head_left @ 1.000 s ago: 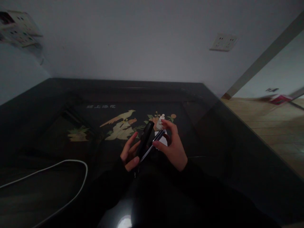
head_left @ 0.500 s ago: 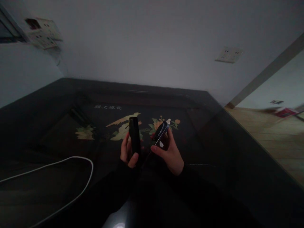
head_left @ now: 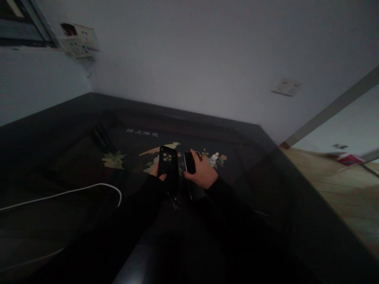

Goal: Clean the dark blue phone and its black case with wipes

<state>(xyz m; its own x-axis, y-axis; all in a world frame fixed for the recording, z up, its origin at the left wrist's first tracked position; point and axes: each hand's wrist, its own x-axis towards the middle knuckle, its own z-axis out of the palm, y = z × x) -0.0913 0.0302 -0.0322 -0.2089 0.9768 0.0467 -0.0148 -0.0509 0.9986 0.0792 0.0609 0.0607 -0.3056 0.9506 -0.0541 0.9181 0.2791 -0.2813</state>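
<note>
My left hand (head_left: 155,172) is closed around a black phone case (head_left: 169,177), whose camera cut-outs show at the top. A small pale, tangled item (head_left: 174,202) appears just below the case; whether it hangs from it or rests on the table I cannot tell. To the right, a dark phone (head_left: 189,163) with a shiny edge is flat at the table surface or just over it. My right hand (head_left: 203,172) grips it from above, thumb at its left edge and fingers over the upper part. A small white bottle (head_left: 213,159) stands right behind those fingers.
The dark glossy table (head_left: 237,157) bears a printed bird-and-flower picture. A white cable (head_left: 74,190) curves over its left side. Wall sockets (head_left: 287,86) are on the wall beyond, and a wooden floor (head_left: 325,173) lies past the right edge.
The case in my left hand has turned to show its cut-outs. My right hand has lowered the phone from a tilted hold towards the table, and its fingers now lie over it.
</note>
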